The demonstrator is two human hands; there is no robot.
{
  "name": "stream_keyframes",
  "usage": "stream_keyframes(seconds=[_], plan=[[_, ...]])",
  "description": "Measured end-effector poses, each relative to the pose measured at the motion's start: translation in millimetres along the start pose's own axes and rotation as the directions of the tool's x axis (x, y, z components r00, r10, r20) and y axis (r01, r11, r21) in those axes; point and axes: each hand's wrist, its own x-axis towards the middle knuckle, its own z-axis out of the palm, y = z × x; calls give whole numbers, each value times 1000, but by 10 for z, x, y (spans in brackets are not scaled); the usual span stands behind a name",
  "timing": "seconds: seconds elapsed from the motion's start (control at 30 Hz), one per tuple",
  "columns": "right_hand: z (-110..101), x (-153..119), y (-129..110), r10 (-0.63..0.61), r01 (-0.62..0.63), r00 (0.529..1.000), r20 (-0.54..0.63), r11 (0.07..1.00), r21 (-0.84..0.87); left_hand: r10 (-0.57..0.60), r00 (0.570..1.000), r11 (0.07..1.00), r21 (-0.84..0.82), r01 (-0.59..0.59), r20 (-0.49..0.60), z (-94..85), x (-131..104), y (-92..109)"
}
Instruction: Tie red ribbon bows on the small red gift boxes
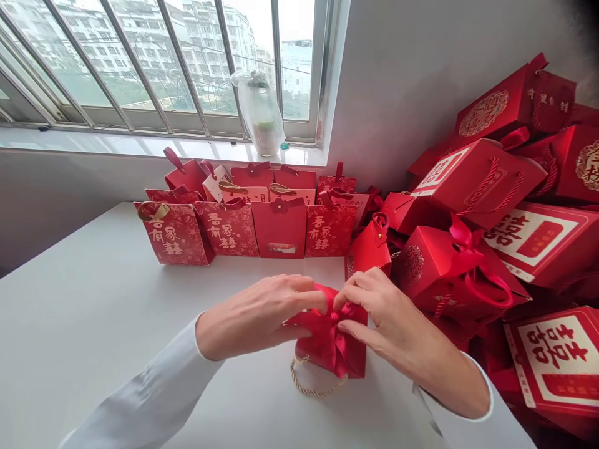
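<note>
find the small red box at five o'clock from the middle of the view, resting on the white table, with a red ribbon tied over the top. judge as light, thin card: stiff along the folds, easily dented by a squeeze. expect soft, slippery satin, apt to slide out of a loose pinch. take hold low on the side walls, or by the twisted cord handle, looped toward seven o'clock, rather than by the bow.

see the left hand at ten o'clock of the box, fingers curled in against the ribbon; cannot tell if pinched shut. see the right hand at two o'clock, thumb and forefinger pinching the ribbon beside the knot.

farther out, toward eleven o'clock, note upright red gift bags in close rows, limiting any push away from the body. from one round to three o'clock, note a leaning heap of larger red boxes, near the right forearm and easily nudged. past the bags, on the sill, note a jar in a clear plastic bag.
</note>
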Motion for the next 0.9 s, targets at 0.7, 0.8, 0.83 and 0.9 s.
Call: stream_keyframes(seconds=[0.7,0.8,0.83,0.9], plan=[[61,45,33,-31,32,998,50,999,-19,266,947,901,395,-177,-182,191,-112,-26],[-42,0,47,-38,38,998,53,999,16,154,972,961,256,-105,-180,209,-120,-62],[-78,-18,61,-39,38,998,53,999,14,146,971,970,222,-103,-188,217,-118,-69],[-134,-49,97,-31,31,998,49,999,-4,177,960,970,201,-134,-215,239,-109,-80]])
